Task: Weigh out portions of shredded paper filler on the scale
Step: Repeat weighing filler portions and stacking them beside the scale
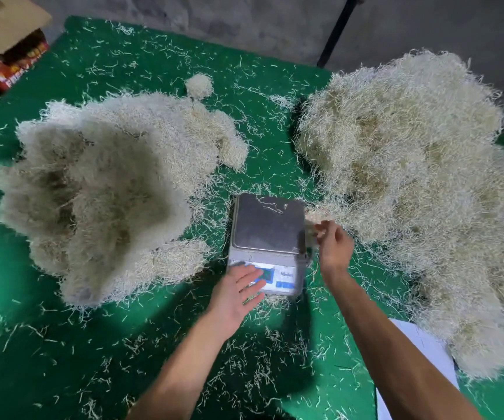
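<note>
The scale (267,242) sits on the green table (62,344), its steel pan bare but for a few stray strands, so no portion is being weighed now. The left hand (238,294) lies flat with relaxed fingers over the scale's display panel, grasping nothing. The right hand (334,244), just right of the pan, has curled fingers; whether they pinch shreds is too blurred to tell. Left of the scale lie rounded heaps of shredded paper (105,189), likely finished portions. Right of it a large loose pile (420,189) remains, so much weighing is probably left.
</note>
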Available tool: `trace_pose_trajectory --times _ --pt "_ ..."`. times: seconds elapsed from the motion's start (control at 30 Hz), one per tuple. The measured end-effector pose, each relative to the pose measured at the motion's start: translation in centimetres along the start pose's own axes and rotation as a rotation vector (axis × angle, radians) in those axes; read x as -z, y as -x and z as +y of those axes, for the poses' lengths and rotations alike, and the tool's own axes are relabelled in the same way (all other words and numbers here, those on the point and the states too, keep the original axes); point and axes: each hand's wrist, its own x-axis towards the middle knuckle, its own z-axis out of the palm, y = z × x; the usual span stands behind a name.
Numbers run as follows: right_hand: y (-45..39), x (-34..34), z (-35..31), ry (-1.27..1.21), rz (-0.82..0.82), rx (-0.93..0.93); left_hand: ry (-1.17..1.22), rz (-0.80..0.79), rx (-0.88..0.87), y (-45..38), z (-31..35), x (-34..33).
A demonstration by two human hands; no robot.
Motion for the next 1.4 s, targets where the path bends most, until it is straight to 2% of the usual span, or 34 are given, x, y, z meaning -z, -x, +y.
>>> trace_pose_trajectory --times 0.1,0.17,0.23,0.33,0.43,0.5,0.57,0.7,0.73,0.8,0.83,0.9,0.97,1.0,1.03,1.07,1.1,1.17,1.2,1.23,1.27,1.3,1.33,1.4 --pt "-3.5 1.9 1.2 0.354 -0.004 0.186 -0.065 -0.013 0.011 -1.0 -0.5 -2.2" --pt "-5.9 2.9 2.1 0.745 -0.019 0.31 -0.103 -0.014 0.013 -1.6 -1.0 -3.5" --pt "-7.8 3.4 2.4 1.009 -0.105 0.336 -0.133 -0.012 0.023 -2.2 -1.5 -5.1" --pt "-9.2 2.6 3.0 1.081 -0.309 0.264 -0.221 -0.022 0.015 -3.1 -2.3 -7.9" --pt "-7.6 2.0 4.9 1.175 -0.432 0.346 -0.409 -0.058 -0.019 -3.8 -3.9 -10.2" --pt "-6.3 2.3 6.0 0.997 -0.404 0.352 -0.453 -0.083 0.001 -4.4 -5.6 -11.0" --pt "-5.1 3.0 6.4 0.78 -0.4 0.24 -0.402 -0.104 0.06 -5.0 -7.5 -11.6" --pt "-2.9 6.7 6.4 0.312 -0.436 -0.172 -0.032 -0.02 0.276 -5.9 -9.7 -14.4" --pt "-2.4 7.9 6.7 0.237 -0.42 -0.194 0.048 0.015 0.293 -6.4 -9.9 -15.2" --pt "-1.6 10.2 7.3 0.22 -0.432 -0.149 0.11 0.016 0.224 -6.8 -9.9 -16.6" --pt "-1.5 11.2 7.6 0.264 -0.461 -0.108 0.058 -0.014 0.164 -7.0 -10.0 -17.1" --pt "-1.6 12.5 7.5 0.413 -0.462 0.07 -0.309 -0.002 0.061 -7.3 -10.4 -17.9" --pt "-2.4 13.4 6.9 0.408 -0.246 0.252 -0.511 0.218 -0.004 -7.8 -11.0 -17.3" --pt "-3.0 13.8 6.3 0.331 -0.117 0.278 -0.63 0.273 -0.036 -7.5 -11.1 -17.1" --pt "-3.6 13.8 5.7 0.234 -0.065 0.258 -0.755 0.298 -0.062 -7.0 -11.4 -16.8" --pt "-3.8 13.5 5.2 0.143 -0.117 0.186 -0.855 0.248 -0.035 -6.6 -11.5 -16.7" --pt "-3.7 13.1 4.7 0.093 -0.249 0.094 -0.932 0.272 -0.036 -6.6 -11.8 -16.1" --pt "-2.0 11.6 3.9 0.152 -0.451 0.043 -0.792 0.155 -0.061 -5.2 -10.7 -16.7" --pt "-0.6 10.8 3.6 0.148 -0.454 0.108 -0.58 0.083 -0.085 -4.4 -9.6 -17.2" --pt "1.0 10.1 3.3 0.104 -0.405 0.197 -0.298 0.088 -0.04 -4.2 -9.0 -17.6" --pt "2.6 9.5 2.9 0.046 -0.32 0.3 -0.162 0.091 -0.081 -3.8 -8.5 -17.9" --pt "4.1 9.0 2.3 -0.001 -0.236 0.391 -0.303 0.147 -0.165 -3.0 -7.8 -18.3" --pt "5.3 8.6 1.5 -0.027 -0.164 0.458 -0.313 0.111 -0.183 -1.7 -6.9 -18.8" --pt "6.4 8.0 -0.6 -0.076 -0.064 0.46 -0.196 -0.055 -0.216 0.1 -5.6 -19.3"
